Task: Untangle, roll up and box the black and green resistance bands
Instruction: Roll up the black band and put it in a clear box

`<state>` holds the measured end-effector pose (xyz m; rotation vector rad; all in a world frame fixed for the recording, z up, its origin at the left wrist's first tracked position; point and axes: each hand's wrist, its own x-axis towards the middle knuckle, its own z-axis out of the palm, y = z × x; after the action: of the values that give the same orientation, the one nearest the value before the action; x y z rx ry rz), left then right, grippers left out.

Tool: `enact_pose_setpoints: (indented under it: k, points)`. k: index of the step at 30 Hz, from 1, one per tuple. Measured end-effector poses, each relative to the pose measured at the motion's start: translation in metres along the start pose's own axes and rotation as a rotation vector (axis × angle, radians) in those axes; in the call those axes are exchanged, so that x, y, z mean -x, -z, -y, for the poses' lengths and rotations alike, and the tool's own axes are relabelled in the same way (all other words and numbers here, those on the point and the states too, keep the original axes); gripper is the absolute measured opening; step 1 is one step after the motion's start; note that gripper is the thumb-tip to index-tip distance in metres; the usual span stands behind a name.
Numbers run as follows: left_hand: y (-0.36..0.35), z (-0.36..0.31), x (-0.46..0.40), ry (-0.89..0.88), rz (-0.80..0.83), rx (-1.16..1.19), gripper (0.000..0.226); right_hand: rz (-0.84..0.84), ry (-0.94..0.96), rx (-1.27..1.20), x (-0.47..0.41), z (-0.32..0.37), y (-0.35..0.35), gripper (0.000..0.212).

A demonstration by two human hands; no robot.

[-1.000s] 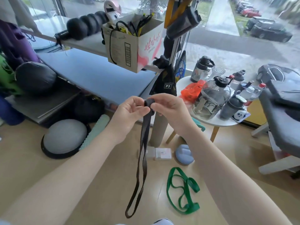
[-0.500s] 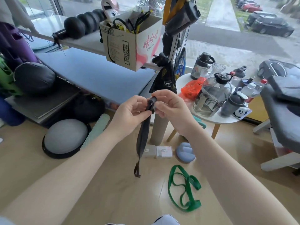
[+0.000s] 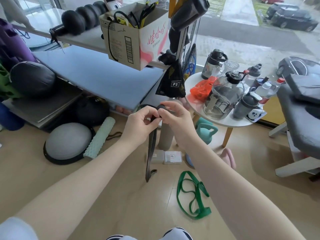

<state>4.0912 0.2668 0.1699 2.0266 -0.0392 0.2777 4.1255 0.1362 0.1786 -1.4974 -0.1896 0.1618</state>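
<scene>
Both hands meet at chest height above a pale wooden floor [image 3: 52,184]: the left hand [image 3: 138,122] and the right hand [image 3: 174,118] each have a grip pinched on the small rolled end of the flat black rubber resistance band [image 3: 152,148], the roll sitting between the fingertips while the unrolled tail hangs straight down, its lower end curled and clear of the floor. The flat green rubber resistance band [image 3: 192,196] lies loose in crossed loops on the floor, below and to the right of the black tail and apart from it. Behind the hands a light blue padded shelf [image 3: 97,75] runs back to the left, and on a white ledge above it stands an open brown cardboard box [image 3: 133,37] with red lettering, already stuffed with straps. A black mesh pouch [image 3: 172,82] hangs beside the box. Under the shelf sit a grey half-dome balance trainer [image 3: 66,142] and a mint ridged foam roller [image 3: 99,137]. To the right a round white bench [image 3: 230,122] carries a large clear water jug [image 3: 224,99], several bottles and an orange plastic bag [image 3: 201,89]; teal kettlebells [image 3: 206,130] stand beneath it. A grey padded massage bed [image 3: 301,118] fills the right edge, and large windows show a wet street with parked cars.
</scene>
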Motion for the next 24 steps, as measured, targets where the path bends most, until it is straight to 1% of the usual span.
enact_pose_setpoints:
  k: [2, 3, 5, 7, 9, 10, 12, 14, 16, 20, 22, 24]
  points:
    - [-0.005, 0.001, 0.002, 0.051, -0.043, 0.020, 0.007, 0.043, -0.019, 0.068, -0.006, -0.001, 0.001, 0.024]
    - [-0.007, 0.003, 0.002, 0.079, -0.056, 0.078, 0.010, 0.067, -0.019, 0.111, -0.011, -0.001, 0.000, 0.024]
    - [-0.009, 0.009, 0.004, 0.113, -0.082, 0.163, 0.022, 0.117, 0.002, 0.162, -0.018, -0.004, -0.001, 0.024]
    - [-0.007, 0.015, 0.006, 0.161, -0.151, 0.198, 0.027, 0.179, 0.019, 0.174, -0.026, -0.008, -0.006, 0.025]
    - [0.001, 0.022, 0.006, 0.242, -0.228, 0.256, 0.027, 0.215, 0.013, 0.143, -0.032, -0.009, -0.014, 0.026]
    - [0.007, 0.029, 0.004, 0.282, -0.236, 0.272, 0.027, 0.224, 0.007, 0.119, -0.037, -0.010, -0.019, 0.025]
    - [0.019, 0.046, -0.002, 0.337, -0.168, 0.232, 0.026, 0.221, 0.000, 0.072, -0.050, -0.015, -0.034, 0.023]
    - [0.031, 0.063, -0.012, 0.350, -0.122, 0.188, 0.020, 0.219, -0.008, 0.041, -0.067, -0.022, -0.051, 0.023]
    - [0.043, 0.076, -0.028, 0.351, -0.122, 0.177, 0.018, 0.203, -0.023, 0.027, -0.085, -0.027, -0.069, 0.023]
    - [0.073, 0.095, -0.066, 0.342, -0.103, 0.179, 0.015, 0.112, -0.064, -0.036, -0.117, -0.032, -0.100, 0.021]
    - [0.087, 0.099, -0.085, 0.309, -0.096, 0.156, 0.015, 0.079, -0.072, -0.106, -0.132, -0.032, -0.109, 0.021]
    - [0.097, 0.096, -0.101, 0.271, -0.099, 0.155, 0.014, 0.074, -0.057, -0.227, -0.146, -0.028, -0.113, 0.020]
